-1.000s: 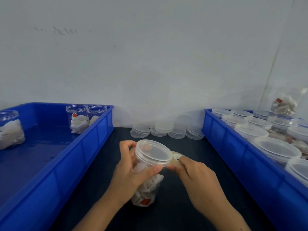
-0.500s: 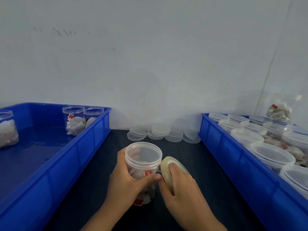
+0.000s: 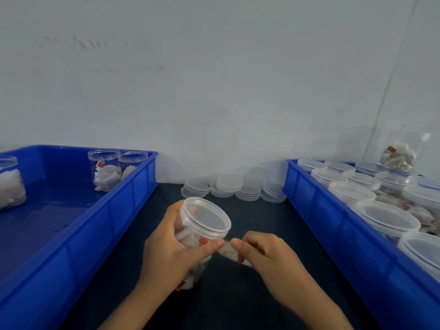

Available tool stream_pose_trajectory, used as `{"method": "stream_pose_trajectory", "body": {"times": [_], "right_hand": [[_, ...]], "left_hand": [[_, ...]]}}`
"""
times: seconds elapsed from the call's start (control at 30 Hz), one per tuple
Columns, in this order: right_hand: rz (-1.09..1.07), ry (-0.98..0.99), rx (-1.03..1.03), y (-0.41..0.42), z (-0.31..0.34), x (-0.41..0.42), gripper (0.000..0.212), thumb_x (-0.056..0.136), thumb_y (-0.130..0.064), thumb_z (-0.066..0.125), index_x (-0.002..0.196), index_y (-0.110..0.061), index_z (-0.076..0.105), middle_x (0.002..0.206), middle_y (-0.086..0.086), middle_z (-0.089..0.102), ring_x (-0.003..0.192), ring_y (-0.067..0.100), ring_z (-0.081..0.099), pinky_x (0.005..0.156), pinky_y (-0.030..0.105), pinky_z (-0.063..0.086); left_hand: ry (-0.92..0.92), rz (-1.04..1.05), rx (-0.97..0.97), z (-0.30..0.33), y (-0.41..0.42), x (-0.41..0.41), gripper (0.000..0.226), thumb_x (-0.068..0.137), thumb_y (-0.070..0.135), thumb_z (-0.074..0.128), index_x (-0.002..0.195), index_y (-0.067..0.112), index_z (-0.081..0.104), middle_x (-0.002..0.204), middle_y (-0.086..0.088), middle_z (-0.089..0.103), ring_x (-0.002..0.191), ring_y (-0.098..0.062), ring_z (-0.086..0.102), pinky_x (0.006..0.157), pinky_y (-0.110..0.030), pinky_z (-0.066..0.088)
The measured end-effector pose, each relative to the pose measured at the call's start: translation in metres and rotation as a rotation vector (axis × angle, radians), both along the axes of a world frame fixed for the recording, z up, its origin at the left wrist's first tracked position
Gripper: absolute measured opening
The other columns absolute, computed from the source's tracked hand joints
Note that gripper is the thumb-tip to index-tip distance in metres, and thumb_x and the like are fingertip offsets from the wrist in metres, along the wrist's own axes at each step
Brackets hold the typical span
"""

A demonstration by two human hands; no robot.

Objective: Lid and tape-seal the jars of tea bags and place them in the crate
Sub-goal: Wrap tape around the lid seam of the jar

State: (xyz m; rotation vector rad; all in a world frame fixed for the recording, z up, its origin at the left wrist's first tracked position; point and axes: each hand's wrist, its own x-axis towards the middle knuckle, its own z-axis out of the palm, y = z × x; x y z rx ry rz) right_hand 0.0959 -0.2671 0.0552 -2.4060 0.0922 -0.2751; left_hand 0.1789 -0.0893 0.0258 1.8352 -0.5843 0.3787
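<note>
Head view: a pale wall (image 3: 214, 79) fills the upper half of the frame. Below it a dark table top (image 3: 238, 301) runs down the centre. A blue crate (image 3: 114, 210) takes the lower left, with two open jars of tea bags (image 3: 104, 172) standing in its far corner and a third jar (image 3: 9, 182) at the left edge. A second blue crate (image 3: 357, 253) takes the lower right, packed with lidded jars (image 3: 388, 220). Short stacks of clear lids (image 3: 233, 189) sit on the table against the wall, between the two crates.

At lower centre the left hand (image 3: 166, 253) wraps round a clear jar of tea bags (image 3: 197, 236), which tilts with its lid (image 3: 206, 217) toward the upper right; the thumb presses just under the lid's rim. Just to its right, the right hand (image 3: 269, 258) has its fingers curled round a roll of clear tape (image 3: 229, 251), mostly hidden and blurred, its thumb tip nearly meeting the left thumb at the jar's side.
</note>
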Motion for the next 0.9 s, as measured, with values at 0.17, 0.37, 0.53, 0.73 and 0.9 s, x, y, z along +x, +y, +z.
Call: {"method": "stream_pose_trajectory", "body": {"times": [0.17, 0.37, 0.53, 0.73, 0.9], "right_hand": [[-0.003, 0.014, 0.004, -0.001, -0.002, 0.0, 0.037, 0.093, -0.055, 0.043, 0.073, -0.026, 0.054, 0.059, -0.01, 0.049, 0.049, 0.0, 0.043, 0.052, 0.019, 0.034], [0.017, 0.073, -0.007, -0.002, -0.003, 0.005, 0.037, 0.099, -0.046, 0.038, 0.072, -0.024, 0.05, 0.063, -0.008, 0.046, 0.054, 0.003, 0.04, 0.053, 0.019, 0.031], [0.023, 0.048, -0.024, 0.004, -0.007, 0.01, 0.037, 0.099, -0.046, 0.036, 0.072, -0.025, 0.048, 0.064, -0.008, 0.046, 0.057, 0.004, 0.04, 0.055, 0.021, 0.031], [-0.005, 0.01, -0.088, 0.011, -0.009, 0.01, 0.038, 0.099, -0.048, 0.032, 0.079, -0.021, 0.05, 0.067, -0.008, 0.047, 0.06, 0.005, 0.042, 0.056, 0.02, 0.032], [-0.08, -0.078, -0.147, 0.02, -0.019, 0.013, 0.042, 0.098, -0.053, 0.027, 0.082, -0.021, 0.049, 0.071, -0.007, 0.052, 0.061, 0.007, 0.046, 0.055, 0.022, 0.036]], "left_hand": [[0.042, -0.02, 0.084, 0.007, 0.004, 0.005, 0.083, 0.039, 0.086, 0.067, 0.112, 0.05, 0.049, 0.106, 0.037, 0.058, 0.1, 0.017, 0.054, 0.076, -0.012, 0.043], [0.137, -0.089, 0.139, 0.013, 0.008, 0.012, 0.084, 0.037, 0.08, 0.07, 0.111, 0.043, 0.053, 0.101, 0.029, 0.064, 0.096, 0.01, 0.059, 0.08, -0.021, 0.049], [0.192, -0.147, 0.099, 0.013, 0.011, 0.016, 0.085, 0.037, 0.074, 0.075, 0.111, 0.041, 0.052, 0.103, 0.029, 0.064, 0.097, 0.009, 0.06, 0.085, -0.024, 0.05], [0.201, -0.203, 0.072, 0.012, 0.013, 0.018, 0.084, 0.038, 0.07, 0.08, 0.111, 0.048, 0.045, 0.112, 0.019, 0.064, 0.108, -0.003, 0.061, 0.093, -0.031, 0.05], [0.152, -0.24, 0.063, 0.011, 0.015, 0.019, 0.068, 0.046, 0.071, 0.077, 0.104, 0.05, 0.048, 0.109, 0.026, 0.064, 0.101, 0.004, 0.062, 0.083, -0.023, 0.05]]}}
